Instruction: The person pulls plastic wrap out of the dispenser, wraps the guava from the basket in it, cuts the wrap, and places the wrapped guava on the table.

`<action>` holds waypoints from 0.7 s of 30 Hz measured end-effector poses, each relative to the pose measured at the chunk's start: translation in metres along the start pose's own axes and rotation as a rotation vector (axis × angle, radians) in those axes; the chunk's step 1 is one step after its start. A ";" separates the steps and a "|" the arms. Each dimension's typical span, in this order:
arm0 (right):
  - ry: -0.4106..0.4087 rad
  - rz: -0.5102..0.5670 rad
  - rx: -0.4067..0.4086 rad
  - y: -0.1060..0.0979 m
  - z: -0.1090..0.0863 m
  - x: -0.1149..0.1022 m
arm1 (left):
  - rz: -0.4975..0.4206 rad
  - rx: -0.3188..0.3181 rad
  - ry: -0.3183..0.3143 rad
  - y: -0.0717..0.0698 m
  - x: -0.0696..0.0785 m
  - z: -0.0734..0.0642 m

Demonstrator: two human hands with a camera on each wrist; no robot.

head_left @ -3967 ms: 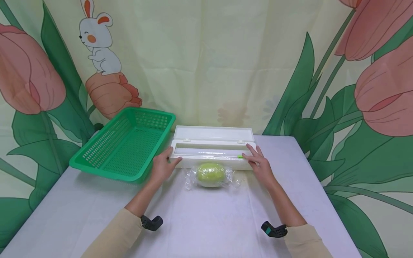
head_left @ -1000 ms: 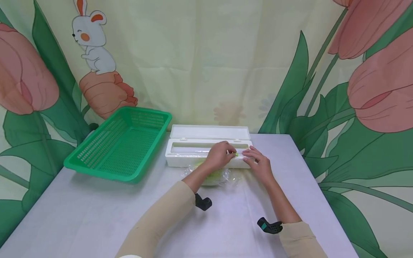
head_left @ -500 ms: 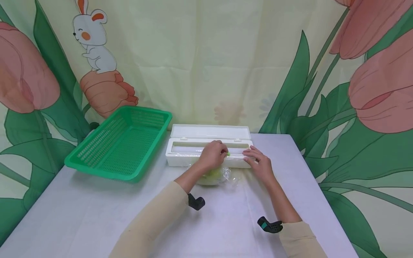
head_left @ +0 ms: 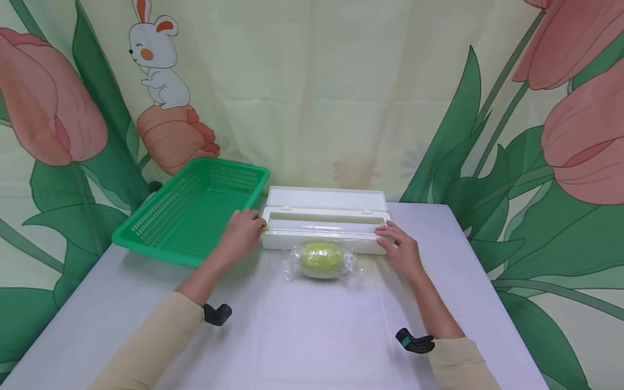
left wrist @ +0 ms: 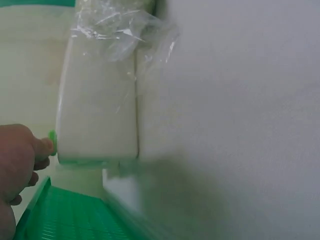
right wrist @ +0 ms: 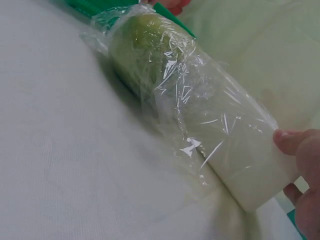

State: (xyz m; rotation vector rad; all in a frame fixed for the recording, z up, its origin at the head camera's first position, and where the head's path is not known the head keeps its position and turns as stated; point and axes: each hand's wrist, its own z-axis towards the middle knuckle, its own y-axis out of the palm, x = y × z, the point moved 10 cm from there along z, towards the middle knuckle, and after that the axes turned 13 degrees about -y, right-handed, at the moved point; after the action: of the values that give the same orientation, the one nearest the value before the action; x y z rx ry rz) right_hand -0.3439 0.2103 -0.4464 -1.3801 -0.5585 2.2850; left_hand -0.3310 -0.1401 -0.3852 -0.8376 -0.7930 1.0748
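Note:
A white cling film dispenser (head_left: 292,241) stands with its lid raised and a roll of film inside. At its left end my left hand (head_left: 241,234) pinches the small green slide cutter (left wrist: 52,142) between thumb and finger. My right hand (head_left: 402,250) grips the dispenser's right end, its thumb (right wrist: 289,142) at the edge in the right wrist view. Just in front of the dispenser lies a yellow-green oval fruit (head_left: 322,261), melon-like, covered in clear film (right wrist: 182,95). That film reaches over the dispenser's front.
To the left stands a green slotted plastic basket (head_left: 187,211), with my left hand beside its right rim. A white cloth (head_left: 312,330) covers the table. Behind hangs a curtain (head_left: 312,70) printed with tulips and a rabbit.
My left hand has slid the green cutter leftward along the dispenser, from the right side to the left end. The right hand keeps its place. The wrapped fruit is uncovered again.

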 end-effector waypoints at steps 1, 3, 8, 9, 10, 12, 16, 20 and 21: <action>0.001 0.000 -0.001 -0.001 0.000 0.000 | 0.021 -0.003 0.004 -0.001 -0.002 -0.001; 0.004 0.006 -0.003 0.000 -0.001 0.001 | 0.034 -0.038 0.003 0.002 -0.004 0.000; -0.001 0.028 -0.007 0.001 -0.001 0.002 | -0.029 -0.089 -0.071 0.006 -0.010 0.000; 0.000 0.034 -0.005 0.001 -0.001 0.002 | -0.048 -0.092 -0.077 0.006 -0.009 0.000; -0.001 0.037 -0.004 0.001 -0.001 0.002 | -0.070 -0.099 -0.076 0.007 -0.009 0.000; -0.005 0.042 0.002 0.001 -0.001 0.002 | -0.117 -0.119 -0.066 0.009 -0.006 -0.001; -0.007 0.037 0.036 -0.001 0.000 0.003 | -0.186 -0.151 -0.045 0.015 0.000 0.000; -0.012 0.037 0.065 -0.003 -0.001 0.003 | -0.196 -0.121 -0.058 0.016 0.001 0.002; -0.012 0.035 0.066 -0.003 -0.001 0.003 | -0.197 -0.110 -0.060 0.015 0.001 0.002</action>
State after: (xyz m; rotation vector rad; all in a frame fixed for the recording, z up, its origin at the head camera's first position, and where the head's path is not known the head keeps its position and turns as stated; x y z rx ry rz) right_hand -0.3436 0.2142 -0.4472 -1.3550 -0.4619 2.3193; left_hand -0.3390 -0.1350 -0.3972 -0.8043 -0.9710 0.8908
